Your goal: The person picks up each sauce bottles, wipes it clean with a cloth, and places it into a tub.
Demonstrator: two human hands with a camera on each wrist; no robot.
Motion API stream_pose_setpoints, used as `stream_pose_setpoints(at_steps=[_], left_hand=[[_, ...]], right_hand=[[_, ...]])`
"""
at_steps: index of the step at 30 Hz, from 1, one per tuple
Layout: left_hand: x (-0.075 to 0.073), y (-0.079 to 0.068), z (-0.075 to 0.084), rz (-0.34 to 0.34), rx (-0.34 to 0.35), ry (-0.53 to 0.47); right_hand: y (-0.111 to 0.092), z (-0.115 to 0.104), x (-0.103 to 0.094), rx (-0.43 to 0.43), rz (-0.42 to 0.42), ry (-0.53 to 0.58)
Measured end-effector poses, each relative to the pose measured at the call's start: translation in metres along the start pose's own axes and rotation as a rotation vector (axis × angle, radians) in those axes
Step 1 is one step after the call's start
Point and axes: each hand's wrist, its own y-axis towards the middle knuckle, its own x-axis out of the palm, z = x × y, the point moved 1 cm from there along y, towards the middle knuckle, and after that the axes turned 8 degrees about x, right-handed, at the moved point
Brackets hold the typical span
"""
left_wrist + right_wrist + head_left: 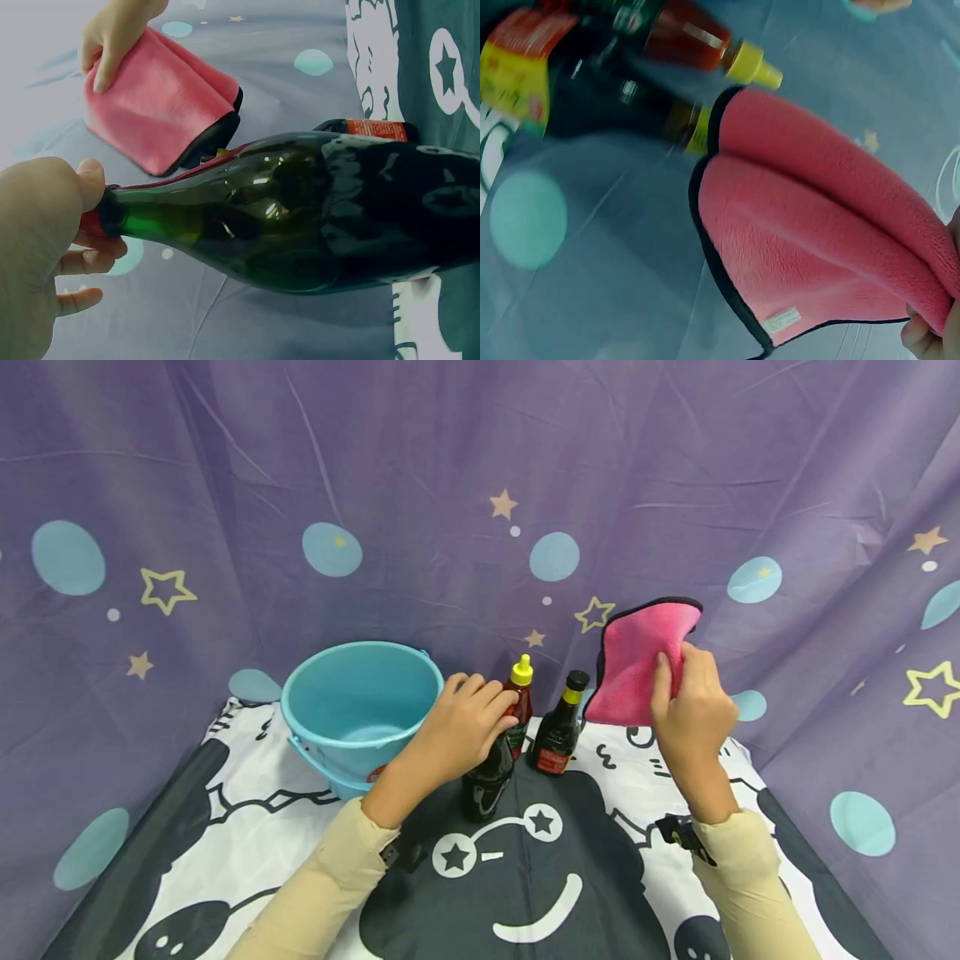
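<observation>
My left hand (465, 727) grips a dark green glass bottle (486, 789) by the red cap at its top. The left wrist view shows the thumb and fingers around that cap, with the glass bottle (292, 214) stretching away from them. On the other side, my right hand (693, 714) pinches a pink cloth (637, 668) with black edging and holds it up in the air. The cloth (802, 217) hangs folded, a small white tag near one corner. Its lower edge is close to a dark sauce bottle (557, 739) with a red label.
A red sauce bottle (519, 739) with a yellow nozzle cap stands behind the glass bottle. To the left is a light blue bucket (303, 727). Everything stands on a black and white patterned cloth (540, 877), and a purple curtain (450, 485) hangs behind.
</observation>
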Motion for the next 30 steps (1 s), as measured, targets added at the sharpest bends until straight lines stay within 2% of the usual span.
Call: stream_pose_setpoints(at_steps=[5, 12, 16, 20, 23, 28, 30], left_hand=[[0.000, 0.006, -0.006, 0.002, 0.043, 0.009], [0.000, -0.001, -0.009, -0.033, 0.022, -0.064], [0.001, -0.003, -0.009, 0.025, 0.027, -0.081], [0.003, -0.001, -0.010, 0.081, -0.003, -0.057], [0.003, -0.001, -0.010, 0.087, -0.030, -0.043], [0.004, -0.002, -0.006, 0.063, -0.041, -0.029], [0.005, -0.004, -0.005, 0.048, -0.045, -0.033]], right_hand=[[-0.002, -0.021, 0.007, 0.017, -0.039, 0.111], [-0.017, -0.040, 0.011, 0.105, -0.043, 0.275], [-0.022, -0.046, 0.005, 0.154, -0.008, 0.384], [-0.021, -0.050, -0.003, 0.173, 0.042, 0.457], [-0.028, -0.054, -0.002, 0.075, 0.034, 0.454], [-0.049, -0.059, 0.014, -0.197, -0.052, 0.395], [-0.057, -0.062, 0.023, -0.279, -0.082, 0.373]])
